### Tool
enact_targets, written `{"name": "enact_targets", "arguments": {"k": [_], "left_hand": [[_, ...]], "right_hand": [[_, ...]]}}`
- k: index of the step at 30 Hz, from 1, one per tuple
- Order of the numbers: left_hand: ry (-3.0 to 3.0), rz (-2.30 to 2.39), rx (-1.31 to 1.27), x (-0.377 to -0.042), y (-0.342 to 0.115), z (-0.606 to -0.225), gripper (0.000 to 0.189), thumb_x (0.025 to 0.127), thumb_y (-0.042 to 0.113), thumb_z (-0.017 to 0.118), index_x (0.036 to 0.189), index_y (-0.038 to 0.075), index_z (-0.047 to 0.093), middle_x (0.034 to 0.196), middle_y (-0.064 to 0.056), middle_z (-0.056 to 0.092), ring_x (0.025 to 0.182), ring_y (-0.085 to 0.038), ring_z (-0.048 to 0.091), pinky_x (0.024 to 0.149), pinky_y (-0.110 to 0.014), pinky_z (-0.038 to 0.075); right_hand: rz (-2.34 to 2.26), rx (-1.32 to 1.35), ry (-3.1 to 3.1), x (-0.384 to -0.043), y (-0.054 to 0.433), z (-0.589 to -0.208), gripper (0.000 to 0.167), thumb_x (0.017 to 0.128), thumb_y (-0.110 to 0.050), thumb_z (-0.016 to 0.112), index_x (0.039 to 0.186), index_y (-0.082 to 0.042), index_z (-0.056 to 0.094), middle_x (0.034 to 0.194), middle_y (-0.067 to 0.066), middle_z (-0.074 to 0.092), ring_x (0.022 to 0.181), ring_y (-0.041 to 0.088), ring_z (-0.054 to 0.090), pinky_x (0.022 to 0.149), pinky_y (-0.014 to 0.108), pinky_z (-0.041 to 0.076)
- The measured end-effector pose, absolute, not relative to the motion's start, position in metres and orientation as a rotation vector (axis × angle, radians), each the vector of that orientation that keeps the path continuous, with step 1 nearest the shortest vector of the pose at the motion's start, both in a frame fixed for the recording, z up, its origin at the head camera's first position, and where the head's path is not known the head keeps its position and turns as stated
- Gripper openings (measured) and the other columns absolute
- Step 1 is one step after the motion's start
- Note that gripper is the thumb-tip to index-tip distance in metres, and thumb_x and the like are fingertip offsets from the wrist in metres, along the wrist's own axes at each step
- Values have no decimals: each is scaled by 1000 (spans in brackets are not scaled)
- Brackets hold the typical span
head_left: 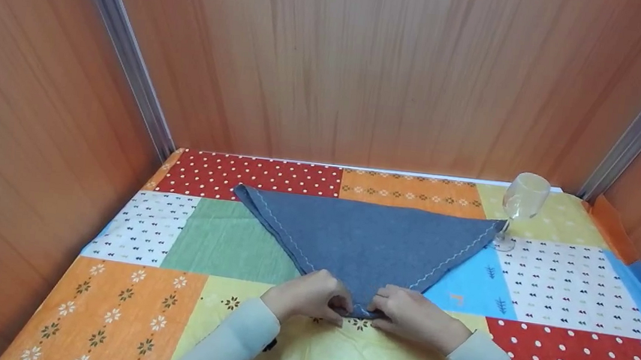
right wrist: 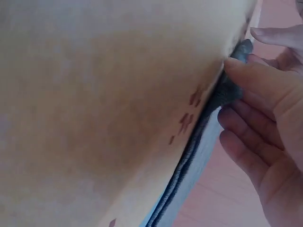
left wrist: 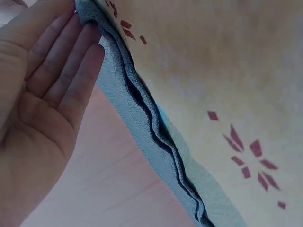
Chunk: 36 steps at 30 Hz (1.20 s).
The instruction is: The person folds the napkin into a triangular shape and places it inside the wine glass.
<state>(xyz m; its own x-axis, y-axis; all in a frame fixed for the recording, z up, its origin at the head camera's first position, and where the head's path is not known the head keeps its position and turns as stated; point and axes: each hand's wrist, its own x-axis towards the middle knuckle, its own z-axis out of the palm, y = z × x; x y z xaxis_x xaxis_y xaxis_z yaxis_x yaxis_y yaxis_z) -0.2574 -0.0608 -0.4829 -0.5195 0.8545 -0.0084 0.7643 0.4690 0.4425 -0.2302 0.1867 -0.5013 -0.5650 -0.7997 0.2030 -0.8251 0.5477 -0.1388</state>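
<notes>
A blue-grey cloth [head_left: 371, 240] with light zigzag stitching lies folded on the table, its wide straight edge at the far side and its narrow end toward me. My left hand [head_left: 313, 295] pinches the left part of that narrow end, which is turned over into a short fold. Opposite it, my right hand [head_left: 418, 319] pinches the right part between thumb and fingers. In the left wrist view, layered edges of the cloth [left wrist: 142, 104] run down from the fingers. Thumb and fingers of the right hand [right wrist: 270, 113] hold the cloth's end [right wrist: 229, 87] in the right wrist view.
A clear stemmed glass [head_left: 525, 197] stands at the back right, its foot close to the cloth's right corner. The patchwork tablecloth [head_left: 131, 303] covers the table. Wood-grain panels [head_left: 339, 67] rise behind and on both sides.
</notes>
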Motion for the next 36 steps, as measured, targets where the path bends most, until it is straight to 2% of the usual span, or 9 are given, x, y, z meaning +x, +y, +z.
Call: {"name": "enact_targets", "arguments": {"k": [10, 17, 23, 29, 36], "left_hand": [[2547, 493, 1424, -260, -60, -489, 19, 85, 13, 82, 101, 12, 72, 93, 5, 70, 82, -3, 62, 71, -11, 46], [2559, 480, 1396, -264, -61, -487, 14, 92, 14, 75, 106, 12, 72, 96, 3, 72, 84, -4, 66, 73, -12, 48], [2563, 563, 1278, -268, -62, -488, 13, 97, 15, 68, 109, 11, 72, 101, 2, 72, 89, -4, 65, 77, -16, 50], [2544, 632, 1114, -271, -61, -490, 14, 102, 15, 60, 111, 9, 69, 104, 1, 70, 85, -5, 61, 78, -21, 50], [2523, 658, 952, -276, -56, -491, 10, 103, 16, 56, 106, 10, 63, 94, 3, 64, 75, -6, 54, 72, -24, 47]], "right_hand": [[475, 1388, -2729, -235, 186, -503, 9, 96, -16, 68, 87, -15, 69, 81, -8, 55, 72, 4, 48, 61, 23, 44], [693, 1351, -2876, -243, 190, -504, 11, 102, -18, 60, 99, -15, 70, 93, -8, 60, 81, 4, 56, 70, 26, 52], [876, 1262, -3008, -250, 191, -504, 14, 106, -22, 52, 106, -16, 65, 100, -7, 58, 86, 8, 56, 75, 32, 51], [1072, 1138, -3110, -253, 191, -505, 13, 108, -23, 46, 112, -15, 56, 97, -6, 56, 82, 12, 53, 75, 35, 45], [1169, 1074, -3149, -256, 189, -506, 11, 109, -20, 42, 111, -14, 51, 93, -2, 56, 78, 13, 51, 73, 35, 44]]}}
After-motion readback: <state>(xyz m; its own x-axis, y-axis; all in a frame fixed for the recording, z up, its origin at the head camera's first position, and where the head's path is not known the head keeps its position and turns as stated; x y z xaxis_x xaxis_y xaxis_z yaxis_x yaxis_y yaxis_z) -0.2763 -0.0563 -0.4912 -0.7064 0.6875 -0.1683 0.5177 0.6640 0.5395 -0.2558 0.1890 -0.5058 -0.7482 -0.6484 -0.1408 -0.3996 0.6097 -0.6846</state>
